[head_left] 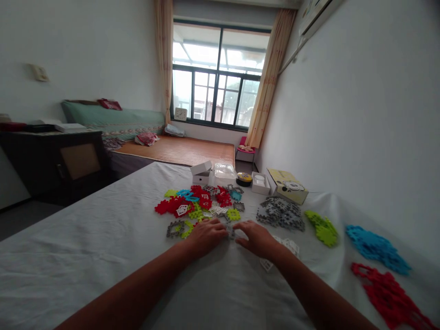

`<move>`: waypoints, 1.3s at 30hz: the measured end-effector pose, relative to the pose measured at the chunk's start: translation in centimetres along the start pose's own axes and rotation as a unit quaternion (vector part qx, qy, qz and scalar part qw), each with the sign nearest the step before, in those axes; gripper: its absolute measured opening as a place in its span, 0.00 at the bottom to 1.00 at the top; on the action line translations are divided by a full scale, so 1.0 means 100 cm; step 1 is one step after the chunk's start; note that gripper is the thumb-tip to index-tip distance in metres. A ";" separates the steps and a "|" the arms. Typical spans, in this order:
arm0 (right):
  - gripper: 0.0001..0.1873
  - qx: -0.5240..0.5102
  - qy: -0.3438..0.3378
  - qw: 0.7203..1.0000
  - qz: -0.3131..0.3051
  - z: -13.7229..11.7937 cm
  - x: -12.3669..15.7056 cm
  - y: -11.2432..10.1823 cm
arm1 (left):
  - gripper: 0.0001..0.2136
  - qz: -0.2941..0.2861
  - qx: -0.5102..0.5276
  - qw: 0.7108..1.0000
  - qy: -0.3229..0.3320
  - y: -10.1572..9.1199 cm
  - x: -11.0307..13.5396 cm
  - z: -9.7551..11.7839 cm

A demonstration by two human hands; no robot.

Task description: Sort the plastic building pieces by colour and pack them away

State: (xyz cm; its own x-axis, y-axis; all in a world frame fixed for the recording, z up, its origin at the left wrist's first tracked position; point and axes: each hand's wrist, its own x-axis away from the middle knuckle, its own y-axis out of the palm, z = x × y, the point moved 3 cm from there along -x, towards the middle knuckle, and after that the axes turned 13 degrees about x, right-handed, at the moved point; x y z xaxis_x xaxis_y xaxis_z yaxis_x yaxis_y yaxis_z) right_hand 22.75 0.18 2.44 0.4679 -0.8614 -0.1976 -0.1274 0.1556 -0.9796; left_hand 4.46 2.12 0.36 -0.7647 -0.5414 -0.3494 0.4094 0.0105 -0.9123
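Observation:
My left hand [208,237] is closed, its fingertips at the near edge of the pile and on a small grey interlocking plastic piece [231,232]. Just right of that piece is my right hand [255,237], its thumb and index finger apart and nothing clearly held. Ahead of the hands lie mixed pieces: red ones [168,206], blue ones [187,195], a lime-green square [233,214] and white lattice pieces [182,210]. A dark grey square frame [175,228] lies left of my left hand. White pieces [288,245] lie partly behind my right forearm.
Sorted heaps lie to the right: grey [281,213], lime-green [322,228], blue [376,247] and red [392,295]. Along the far edge of the white-covered table [113,224] stand white boxes [201,173], a clear container [224,173], a round black-and-yellow tin [244,179] and a yellow box [287,185].

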 end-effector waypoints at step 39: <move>0.14 0.020 0.102 0.975 0.197 0.068 0.004 0.007 | 0.10 -0.013 0.043 0.998 -0.054 -0.013 0.006 -0.012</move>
State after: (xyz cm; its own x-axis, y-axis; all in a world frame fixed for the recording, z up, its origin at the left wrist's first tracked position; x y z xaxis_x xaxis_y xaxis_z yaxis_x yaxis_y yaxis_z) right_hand 28.76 3.23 1.41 0.2059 -0.8084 -0.5515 -0.2260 0.5090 -0.8305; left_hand 2.83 2.82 1.10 -0.7198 -0.6279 -0.2959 0.4341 -0.0745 -0.8978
